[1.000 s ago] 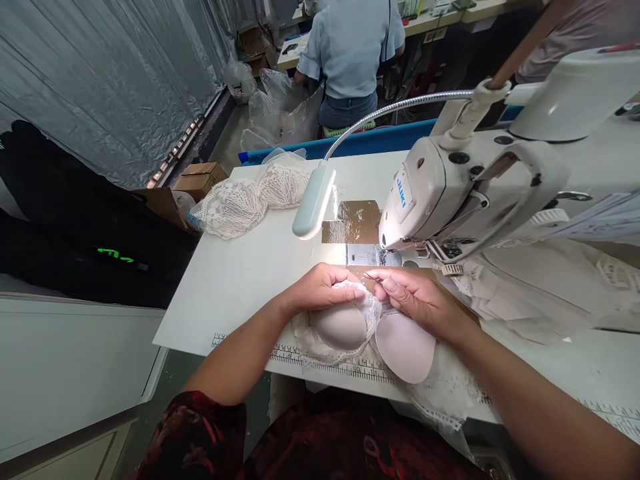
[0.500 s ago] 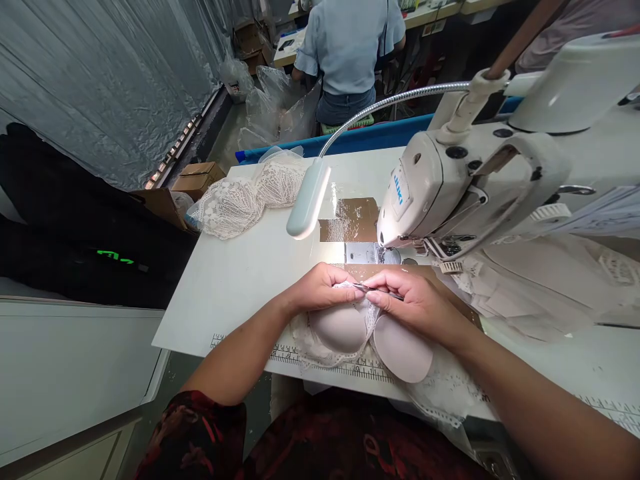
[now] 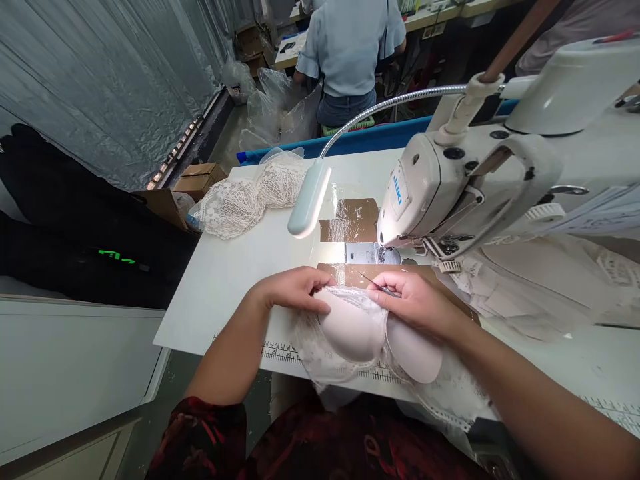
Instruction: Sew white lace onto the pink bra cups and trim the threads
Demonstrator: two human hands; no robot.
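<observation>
Far to my left lies a heap of dark cloth (image 3: 75,220), and next to it are some boxes (image 3: 200,177) on the floor. A lace pile (image 3: 240,200) sits at the far left corner of the white surface (image 3: 235,280). I think it is there so it stays out of my way.

The lamp (image 3: 310,200) bends down on its long neck and shines on the spot in front of the needle, so I can see small things well.

My left hand (image 3: 287,290) lies on top of the bra (image 3: 350,330). Its grip is closed on the top edge of the left cup, thumb under and fingers over. I think I hold it like this so the soft cup does not slide or flop. The bra rests near my edge of the surface, over the ruler marks (image 3: 280,352), with its lace trim hanging off a little.

Behind it is a shiny brown patch (image 3: 355,220) stuck on the surface.

My right hand (image 3: 420,303) rests on the right cup. Its grip is pinched shut on a thin metal tool (image 3: 377,285) that points to the middle of the bra, where the two cups meet.

The sewing machine (image 3: 450,180) stands just behind my right hand, close enough to reach. White cloth (image 3: 540,287) is piled beside it on the right. Far back, another person (image 3: 350,47) in a blue shirt sits facing away.
</observation>
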